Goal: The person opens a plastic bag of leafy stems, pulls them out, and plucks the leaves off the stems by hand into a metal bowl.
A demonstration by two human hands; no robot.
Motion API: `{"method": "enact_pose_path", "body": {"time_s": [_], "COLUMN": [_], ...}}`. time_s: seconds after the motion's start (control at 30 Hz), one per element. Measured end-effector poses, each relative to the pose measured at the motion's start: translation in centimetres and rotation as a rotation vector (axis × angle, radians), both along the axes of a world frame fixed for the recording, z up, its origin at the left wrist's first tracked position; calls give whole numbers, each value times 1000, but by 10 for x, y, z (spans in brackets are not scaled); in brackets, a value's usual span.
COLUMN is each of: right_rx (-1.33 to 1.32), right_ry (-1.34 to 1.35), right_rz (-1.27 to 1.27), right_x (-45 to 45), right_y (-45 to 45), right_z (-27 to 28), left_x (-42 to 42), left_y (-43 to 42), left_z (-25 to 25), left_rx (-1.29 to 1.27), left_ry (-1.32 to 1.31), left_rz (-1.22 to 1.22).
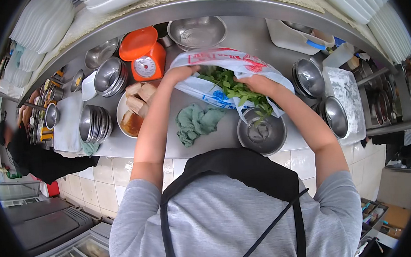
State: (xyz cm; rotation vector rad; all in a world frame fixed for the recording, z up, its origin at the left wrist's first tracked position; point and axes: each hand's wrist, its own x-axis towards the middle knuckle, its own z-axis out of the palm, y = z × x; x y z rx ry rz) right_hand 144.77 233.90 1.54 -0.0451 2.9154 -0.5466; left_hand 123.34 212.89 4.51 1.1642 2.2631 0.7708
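A white plastic bag (270, 72) with red and blue print lies on the steel counter, its mouth turned toward me. Leafy green herbs (223, 80) fill the opening, and some stems hang over its near edge. My left hand (182, 75) is closed on the bag's left rim. At the right of the mouth, my right hand (258, 84) has its fingers curled into the leaves, fingertips partly hidden. Just below the hanging leaves stands a steel bowl (262, 139). A crumpled green cloth (195, 122) lies between my forearms.
An orange kitchen scale (147, 61) stands behind a plate of meat chunks (136, 104) at the left. Stacked steel bowls (94, 123) flank both sides, with a white cutting board (347, 96) at right. A shelf edge (198, 9) overhangs the back. Another person (37, 148) is far left.
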Motion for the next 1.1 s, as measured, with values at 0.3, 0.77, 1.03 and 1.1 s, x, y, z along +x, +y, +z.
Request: {"method": "enact_pose_path", "body": {"time_s": [0.3,0.77,1.03,1.1], "right_rx": [-95,174,-141,-193], "right_ry": [203,146,75,182], "right_rz": [-513,-167,-236,-291], "right_x": [-25,-62,-35,-13], "right_y": [24,-86,-68,-62], "right_z": [70,38,47,73], "left_x": [105,114,69,67], "left_y": [-19,-21,-31,-34], "left_z": [18,25,7,13], "left_rx": [-332,94,135,131], "left_ry": [598,615,664,653], "left_rz": [-198,-50,68,46]}}
